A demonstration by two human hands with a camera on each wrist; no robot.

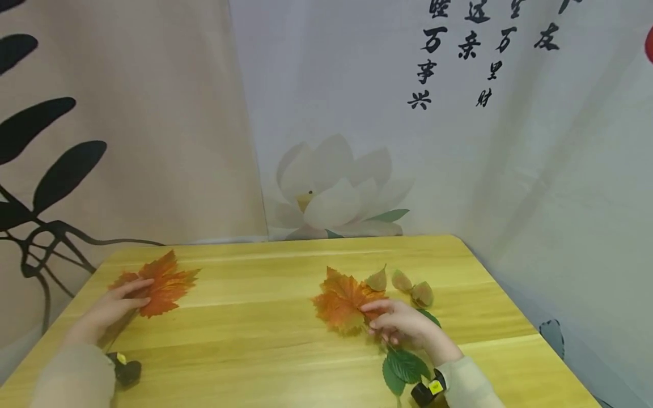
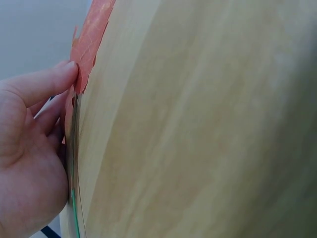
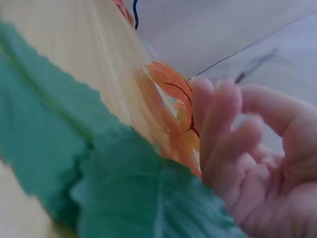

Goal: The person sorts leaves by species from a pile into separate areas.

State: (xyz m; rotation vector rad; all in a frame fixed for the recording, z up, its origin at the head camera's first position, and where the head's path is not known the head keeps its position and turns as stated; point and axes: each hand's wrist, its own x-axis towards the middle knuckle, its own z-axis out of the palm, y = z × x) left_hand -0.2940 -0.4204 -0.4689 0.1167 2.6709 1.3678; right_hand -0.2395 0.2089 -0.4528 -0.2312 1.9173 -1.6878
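An orange-red maple leaf [image 1: 165, 286] lies at the far left of the table, and my left hand [image 1: 114, 306] grips it. In the left wrist view the thumb presses the leaf's base [image 2: 88, 62], with the fingers behind it and thin stems running down beside the palm. A second, orange-yellow maple leaf [image 1: 339, 300] lies right of centre. My right hand [image 1: 405, 326] is over its right edge, index finger extended and the other fingers loosely bent. In the right wrist view the fingertips are right at the orange leaf [image 3: 173, 89]. Below that hand are green leaves [image 1: 407, 365].
Yellow-green leaves [image 1: 422, 294] lie beyond the right hand, near the orange leaf. A wood-patterned table [image 1: 245, 351] carries everything. Behind it hangs a pale cloth [image 1: 178, 141] printed with a lotus, dark leaves and characters. Each wrist wears a small black camera [image 1: 425, 391].
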